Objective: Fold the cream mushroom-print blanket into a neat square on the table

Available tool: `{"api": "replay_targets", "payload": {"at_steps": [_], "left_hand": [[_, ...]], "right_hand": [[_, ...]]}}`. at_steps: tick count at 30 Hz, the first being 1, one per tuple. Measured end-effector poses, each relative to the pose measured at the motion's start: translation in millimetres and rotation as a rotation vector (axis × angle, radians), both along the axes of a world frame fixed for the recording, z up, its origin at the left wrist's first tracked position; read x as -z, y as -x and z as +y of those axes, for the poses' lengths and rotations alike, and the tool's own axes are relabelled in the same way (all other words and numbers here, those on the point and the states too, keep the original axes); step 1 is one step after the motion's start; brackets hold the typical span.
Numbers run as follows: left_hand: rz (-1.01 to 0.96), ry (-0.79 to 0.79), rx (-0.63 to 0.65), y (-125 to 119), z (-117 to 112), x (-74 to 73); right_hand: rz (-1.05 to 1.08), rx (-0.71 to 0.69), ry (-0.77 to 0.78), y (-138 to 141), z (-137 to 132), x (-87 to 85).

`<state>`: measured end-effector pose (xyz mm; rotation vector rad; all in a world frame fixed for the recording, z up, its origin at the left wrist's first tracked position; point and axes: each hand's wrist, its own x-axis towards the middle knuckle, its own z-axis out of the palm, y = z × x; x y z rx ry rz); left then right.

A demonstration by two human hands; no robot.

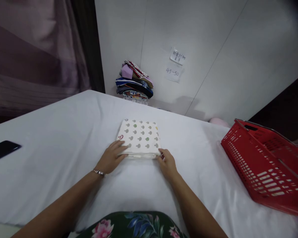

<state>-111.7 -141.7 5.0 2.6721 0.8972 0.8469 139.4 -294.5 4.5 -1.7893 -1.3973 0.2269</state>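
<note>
White, squarish folded cloth (pixel 139 135) with grey mushroom-like print lies flat mid-way across the white-covered desk (pixel 196 158). I'd call it light, soft, unbreakable; layers may slip, so near corners suit holding. Left hand (pixel 111 157): fingers over near-left corner, can't tell if gripping. Right hand (pixel 168 166): fingers pinch near-right corner. Sideways room until red perforated plastic basket (pixel 253 148) right, black flat phone-like object (pixel 3 149) left; far edge nearer.
</note>
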Motion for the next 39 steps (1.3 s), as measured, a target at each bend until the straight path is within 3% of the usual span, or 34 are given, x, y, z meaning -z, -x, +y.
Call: {"api": "replay_targets", "payload": {"at_steps": [4,10,15,20,22,25,27,31,34,39], "left_hand": [[0.025,-0.033,-0.002,12.6,8.5,1.7],[0.092,0.003,-0.051,20.2,3.9,2.8],[0.044,0.114,-0.041,22.0,-0.8,-18.8],[0.033,0.111,-0.092,-12.3,17.1,-50.8],[0.092,0.068,-0.103,-36.1,25.5,-51.2],[0.273,0.062,-0.122,-64.4,31.8,-36.8],[0.364,0.081,-0.123,-71.7,32.6,-24.2],[0.389,0.099,-0.084,-66.7,32.9,-9.2],[0.369,0.099,-0.062,-62.4,33.5,-7.3],[0.379,0.189,-0.056,-70.6,44.6,-21.9]], "right_hand": [[-0.054,0.011,0.032,4.3,0.1,2.2],[-0.067,0.034,0.121,5.3,-2.0,2.4],[-0.067,0.012,0.145,-4.9,-1.2,-5.0],[-0.152,-0.106,-0.061,9.6,31.6,-45.0],[-0.214,-0.189,-0.083,28.3,57.0,-64.2],[-0.288,-0.261,-0.039,48.0,98.2,-78.6],[-0.336,-0.262,0.087,44.4,120.1,-72.8],[-0.391,-0.106,0.419,9.7,138.6,-36.8],[-0.428,-0.062,0.436,-7.2,139.0,-16.9],[-0.474,-0.079,0.439,-6.3,140.2,-14.2]]}}
